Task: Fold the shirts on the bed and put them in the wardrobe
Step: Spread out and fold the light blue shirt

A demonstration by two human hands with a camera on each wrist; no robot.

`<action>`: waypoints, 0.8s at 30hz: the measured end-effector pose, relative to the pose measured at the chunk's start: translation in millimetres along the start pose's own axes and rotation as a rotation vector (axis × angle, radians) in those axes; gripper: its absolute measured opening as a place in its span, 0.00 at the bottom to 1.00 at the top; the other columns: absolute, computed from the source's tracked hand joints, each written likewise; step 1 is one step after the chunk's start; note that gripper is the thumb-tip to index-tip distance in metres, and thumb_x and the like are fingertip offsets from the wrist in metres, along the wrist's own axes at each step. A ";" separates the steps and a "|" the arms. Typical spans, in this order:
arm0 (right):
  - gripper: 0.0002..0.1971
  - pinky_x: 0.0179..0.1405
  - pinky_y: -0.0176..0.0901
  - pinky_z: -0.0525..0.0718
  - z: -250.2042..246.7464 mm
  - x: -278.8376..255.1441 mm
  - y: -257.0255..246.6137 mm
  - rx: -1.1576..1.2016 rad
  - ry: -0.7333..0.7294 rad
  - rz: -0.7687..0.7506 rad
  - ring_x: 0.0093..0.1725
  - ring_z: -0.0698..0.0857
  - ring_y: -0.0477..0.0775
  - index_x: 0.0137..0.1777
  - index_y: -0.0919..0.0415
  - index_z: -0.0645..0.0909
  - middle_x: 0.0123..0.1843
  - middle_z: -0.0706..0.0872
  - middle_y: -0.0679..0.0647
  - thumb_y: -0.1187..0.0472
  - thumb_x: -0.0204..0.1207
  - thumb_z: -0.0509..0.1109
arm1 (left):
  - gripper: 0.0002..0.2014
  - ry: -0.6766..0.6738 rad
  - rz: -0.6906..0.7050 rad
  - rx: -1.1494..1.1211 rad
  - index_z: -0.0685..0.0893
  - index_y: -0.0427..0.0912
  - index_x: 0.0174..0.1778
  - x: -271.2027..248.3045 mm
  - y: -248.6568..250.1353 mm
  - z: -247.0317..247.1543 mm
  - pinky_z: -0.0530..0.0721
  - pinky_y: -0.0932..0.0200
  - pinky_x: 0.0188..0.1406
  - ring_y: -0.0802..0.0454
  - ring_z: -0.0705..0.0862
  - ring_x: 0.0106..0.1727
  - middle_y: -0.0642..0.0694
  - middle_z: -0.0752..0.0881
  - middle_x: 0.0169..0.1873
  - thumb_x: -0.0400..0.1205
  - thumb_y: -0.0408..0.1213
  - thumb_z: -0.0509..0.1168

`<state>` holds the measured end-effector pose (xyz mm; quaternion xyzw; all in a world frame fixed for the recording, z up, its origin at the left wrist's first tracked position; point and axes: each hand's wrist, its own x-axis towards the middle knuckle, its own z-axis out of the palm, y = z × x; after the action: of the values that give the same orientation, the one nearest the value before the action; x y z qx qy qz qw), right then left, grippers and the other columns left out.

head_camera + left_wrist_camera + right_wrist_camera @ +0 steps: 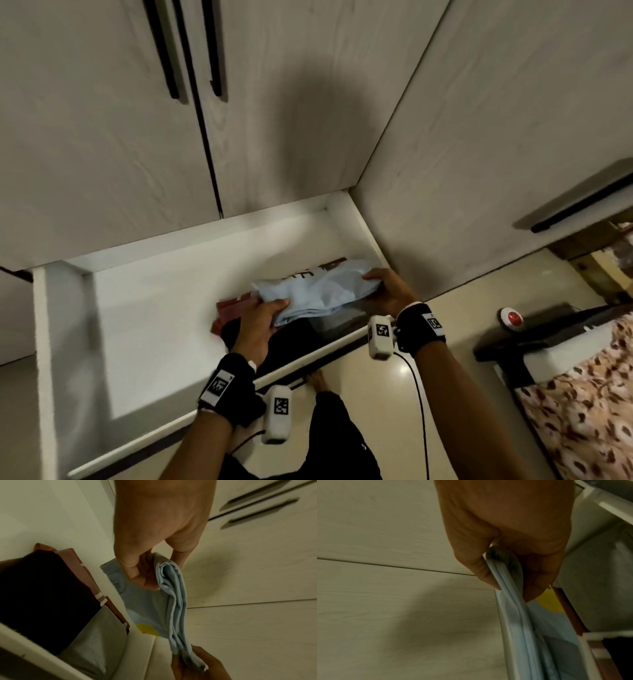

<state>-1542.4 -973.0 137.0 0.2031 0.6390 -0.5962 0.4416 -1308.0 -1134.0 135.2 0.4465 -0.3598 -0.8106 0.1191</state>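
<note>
The left hand (257,325) has its grip clamped on the left end of a folded light blue shirt (318,291), thumb on top and fingers (142,577) curled beneath the layers. At about three o'clock from it, the right hand (387,289) pinches the shirt's other end, thumb over the stacked folds and fingers (537,580) below, its grip likewise closed on cloth. The shirt is held between both hands just above the right part of an open white drawer (144,308) at the foot of the wardrobe (102,154). It is folded into several soft, slightly rumpled layers, with a yellow patch (147,629) on its underside. Dark printing shows on its top at twelve o'clock, too blurred to read. Beneath it in the drawer lie a folded red garment (231,308), a black one (287,342) and a grey one (102,632). Both wrists carry black bands (226,383) with square black-and-white code tags. At four o'clock stands a bed (582,394) with a floral cover.
</note>
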 end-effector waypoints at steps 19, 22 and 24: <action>0.05 0.57 0.57 0.90 -43.0 120.9 74.7 -1.173 -0.117 -0.116 0.50 0.91 0.60 0.42 0.48 0.88 0.46 0.93 0.54 0.57 0.75 0.70 | 0.11 0.426 -0.123 0.367 0.88 0.43 0.50 10.2 -160.6 9.8 0.89 0.55 0.40 0.47 0.89 0.35 0.47 0.91 0.31 0.71 0.31 0.73; 0.09 0.46 0.51 0.90 35.0 77.1 112.4 -1.292 -0.408 -0.205 0.41 0.91 0.57 0.38 0.50 0.89 0.38 0.92 0.51 0.58 0.78 0.71 | 0.11 0.578 -0.041 0.184 0.89 0.37 0.54 -53.2 -141.4 -27.6 0.83 0.60 0.38 0.50 0.88 0.39 0.33 0.92 0.40 0.77 0.25 0.68; 0.08 0.49 0.53 0.90 80.6 45.9 148.7 -1.410 -0.578 -0.255 0.44 0.92 0.58 0.37 0.48 0.89 0.40 0.93 0.51 0.57 0.75 0.71 | 0.13 0.710 0.014 0.083 0.89 0.37 0.54 -107.2 -147.1 -60.4 0.82 0.55 0.40 0.47 0.88 0.40 0.31 0.92 0.44 0.74 0.27 0.68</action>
<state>-1423.7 -1030.4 21.5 -0.3653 0.7454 -0.1238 0.5436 -1178.8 -1002.8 81.5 0.7022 -0.3317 -0.5888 0.2241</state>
